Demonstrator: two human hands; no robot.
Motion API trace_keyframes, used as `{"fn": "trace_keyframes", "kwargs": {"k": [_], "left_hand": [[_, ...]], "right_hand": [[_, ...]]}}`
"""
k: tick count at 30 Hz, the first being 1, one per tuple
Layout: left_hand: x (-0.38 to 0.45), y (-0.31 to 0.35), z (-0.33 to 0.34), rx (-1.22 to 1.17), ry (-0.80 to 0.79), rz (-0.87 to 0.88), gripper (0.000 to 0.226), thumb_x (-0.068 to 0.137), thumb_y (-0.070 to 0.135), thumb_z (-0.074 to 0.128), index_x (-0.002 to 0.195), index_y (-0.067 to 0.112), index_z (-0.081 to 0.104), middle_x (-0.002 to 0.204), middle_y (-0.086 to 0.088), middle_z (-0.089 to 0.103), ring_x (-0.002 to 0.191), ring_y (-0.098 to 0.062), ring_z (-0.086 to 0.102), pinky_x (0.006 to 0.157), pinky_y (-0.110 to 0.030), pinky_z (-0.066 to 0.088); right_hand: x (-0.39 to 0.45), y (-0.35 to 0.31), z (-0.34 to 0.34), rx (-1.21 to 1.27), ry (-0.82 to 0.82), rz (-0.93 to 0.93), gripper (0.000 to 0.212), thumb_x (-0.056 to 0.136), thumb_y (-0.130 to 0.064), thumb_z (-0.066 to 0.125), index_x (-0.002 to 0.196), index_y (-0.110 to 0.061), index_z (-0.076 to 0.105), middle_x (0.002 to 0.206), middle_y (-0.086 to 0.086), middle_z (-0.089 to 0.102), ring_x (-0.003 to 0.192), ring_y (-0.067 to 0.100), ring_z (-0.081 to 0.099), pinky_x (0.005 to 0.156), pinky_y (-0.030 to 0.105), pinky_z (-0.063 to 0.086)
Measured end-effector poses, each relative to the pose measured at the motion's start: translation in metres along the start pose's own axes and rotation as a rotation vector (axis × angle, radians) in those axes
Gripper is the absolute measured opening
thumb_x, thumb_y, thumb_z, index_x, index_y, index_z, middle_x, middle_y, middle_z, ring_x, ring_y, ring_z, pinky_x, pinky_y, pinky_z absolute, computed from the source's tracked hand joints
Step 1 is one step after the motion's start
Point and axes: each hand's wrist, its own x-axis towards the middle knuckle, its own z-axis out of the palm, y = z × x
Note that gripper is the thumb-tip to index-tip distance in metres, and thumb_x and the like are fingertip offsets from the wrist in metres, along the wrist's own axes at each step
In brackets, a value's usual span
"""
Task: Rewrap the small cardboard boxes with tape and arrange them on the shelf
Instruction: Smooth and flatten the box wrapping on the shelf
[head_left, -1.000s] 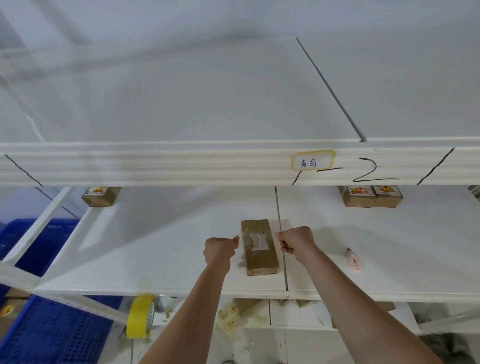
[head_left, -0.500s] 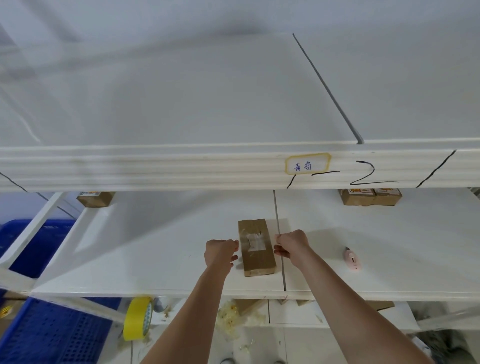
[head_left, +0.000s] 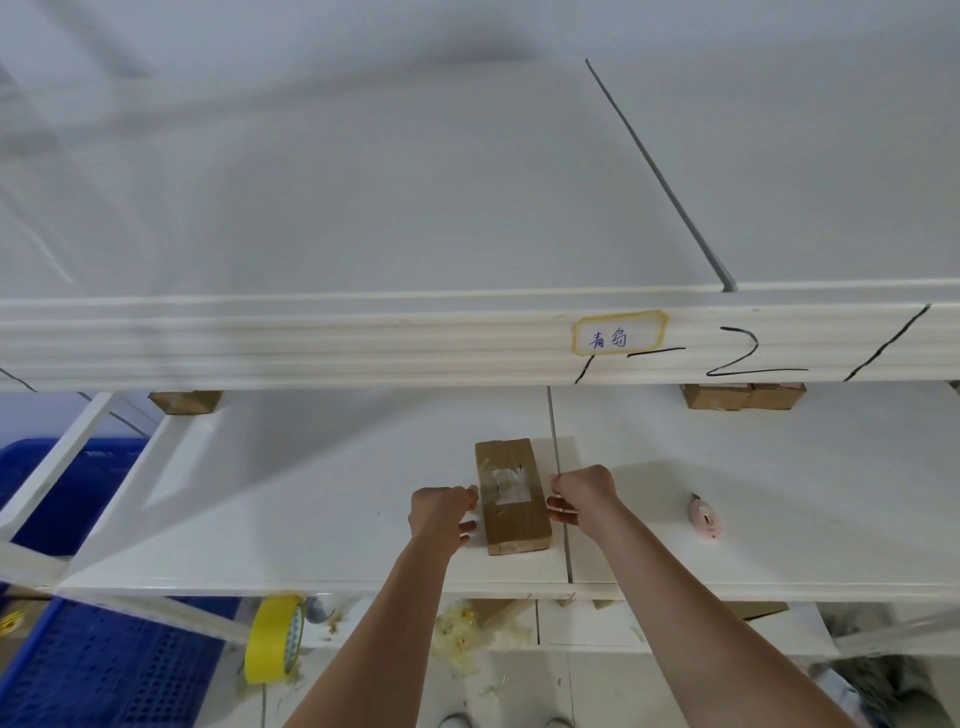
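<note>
- Head view: our left hand (head_left: 439, 514) and right hand (head_left: 582, 499) pinch the cardboard box (head_left: 511, 493) sides on the shelf (head_left: 311, 499).
- Next, we judge, lifting it for taping.

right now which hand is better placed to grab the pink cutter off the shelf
Right. The right hand sits on the box's right side, the same side as the pink cutter; the left hand would have to cross over the box.
</note>
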Motion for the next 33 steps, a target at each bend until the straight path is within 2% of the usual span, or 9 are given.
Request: {"fn": "trace_keyframes", "kwargs": {"k": [5, 8, 12, 16, 19, 21, 24, 28, 33], "left_hand": [[-0.003, -0.001, -0.003, -0.045, -0.072, -0.139, 0.023, 0.084, 0.017, 0.082, 0.095, 0.002, 0.068, 0.089, -0.006, 0.074, 0.084, -0.027, 0.069, 0.064, -0.037, 0.053], [-0.003, -0.001, -0.002, -0.070, -0.093, -0.163, 0.025, 0.083, 0.016, 0.083, 0.097, 0.003, 0.067, 0.090, -0.007, 0.074, 0.086, -0.025, 0.067, 0.067, -0.036, 0.053], [-0.004, -0.003, 0.000, -0.111, -0.107, -0.168, 0.031, 0.081, 0.018, 0.085, 0.101, 0.001, 0.067, 0.094, -0.009, 0.075, 0.084, -0.026, 0.065, 0.057, -0.032, 0.052], [-0.002, -0.009, 0.001, -0.135, -0.107, -0.131, 0.031, 0.083, 0.021, 0.084, 0.100, 0.002, 0.066, 0.097, -0.010, 0.073, 0.081, -0.028, 0.067, 0.071, -0.039, 0.061], [-0.002, -0.010, 0.003, -0.098, -0.066, -0.061, 0.028, 0.083, 0.023, 0.083, 0.093, 0.003, 0.065, 0.092, -0.015, 0.068, 0.074, -0.028, 0.066, 0.077, -0.046, 0.063], [-0.001, -0.010, 0.004, -0.063, 0.014, 0.045, 0.022, 0.081, 0.020, 0.084, 0.086, 0.008, 0.067, 0.086, -0.013, 0.067, 0.070, -0.024, 0.064, 0.075, -0.041, 0.064], [-0.005, -0.004, 0.008, -0.039, 0.089, 0.235, 0.017, 0.086, 0.013, 0.079, 0.075, 0.012, 0.066, 0.082, -0.007, 0.068, 0.075, -0.023, 0.068, 0.074, -0.034, 0.062], [-0.008, 0.006, 0.012, 0.126, 0.131, 0.337, 0.029, 0.089, 0.012, 0.072, 0.061, 0.011, 0.061, 0.071, -0.010, 0.069, 0.070, -0.027, 0.071, 0.075, -0.040, 0.062], [-0.009, 0.003, 0.016, 0.338, 0.148, 0.455, 0.025, 0.085, -0.003, 0.063, 0.063, 0.009, 0.064, 0.068, -0.011, 0.065, 0.061, -0.024, 0.062, 0.065, -0.034, 0.059]], "right_hand": [[0.001, 0.004, 0.007, -0.028, 0.011, 0.025, 0.006, 0.088, 0.002, 0.069, 0.090, 0.006, 0.066, 0.095, 0.022, 0.071, 0.070, 0.030, 0.070, 0.049, 0.031, 0.056], [-0.001, 0.005, 0.011, -0.058, -0.004, 0.027, 0.011, 0.089, 0.000, 0.068, 0.097, 0.007, 0.068, 0.089, 0.020, 0.072, 0.068, 0.029, 0.068, 0.047, 0.028, 0.053], [-0.006, 0.003, 0.013, -0.103, 0.009, 0.004, 0.012, 0.088, 0.000, 0.067, 0.098, 0.007, 0.067, 0.090, 0.019, 0.071, 0.071, 0.030, 0.068, 0.044, 0.025, 0.048], [-0.006, 0.002, 0.013, -0.169, 0.027, -0.032, 0.010, 0.089, -0.003, 0.065, 0.094, 0.006, 0.064, 0.091, 0.020, 0.070, 0.079, 0.033, 0.071, 0.057, 0.035, 0.060], [-0.007, 0.001, 0.012, -0.274, 0.086, -0.084, 0.014, 0.089, -0.012, 0.068, 0.087, 0.001, 0.062, 0.083, 0.014, 0.067, 0.073, 0.028, 0.069, 0.060, 0.033, 0.061], [-0.011, -0.001, 0.010, -0.340, 0.141, -0.157, 0.015, 0.088, -0.015, 0.070, 0.083, -0.002, 0.066, 0.076, 0.009, 0.067, 0.068, 0.024, 0.067, 0.056, 0.026, 0.053], [-0.016, -0.005, 0.013, -0.411, 0.165, -0.247, 0.009, 0.090, -0.009, 0.066, 0.086, -0.002, 0.070, 0.081, 0.009, 0.070, 0.069, 0.021, 0.063, 0.050, 0.020, 0.042], [-0.025, -0.014, 0.017, -0.500, 0.096, -0.296, 0.007, 0.093, -0.002, 0.055, 0.087, -0.004, 0.057, 0.082, 0.009, 0.061, 0.074, 0.023, 0.062, 0.053, 0.023, 0.045], [-0.030, -0.015, 0.018, -0.620, 0.051, -0.303, 0.005, 0.093, 0.000, 0.056, 0.093, -0.005, 0.055, 0.091, 0.011, 0.060, 0.083, 0.026, 0.061, 0.061, 0.027, 0.045]]}}
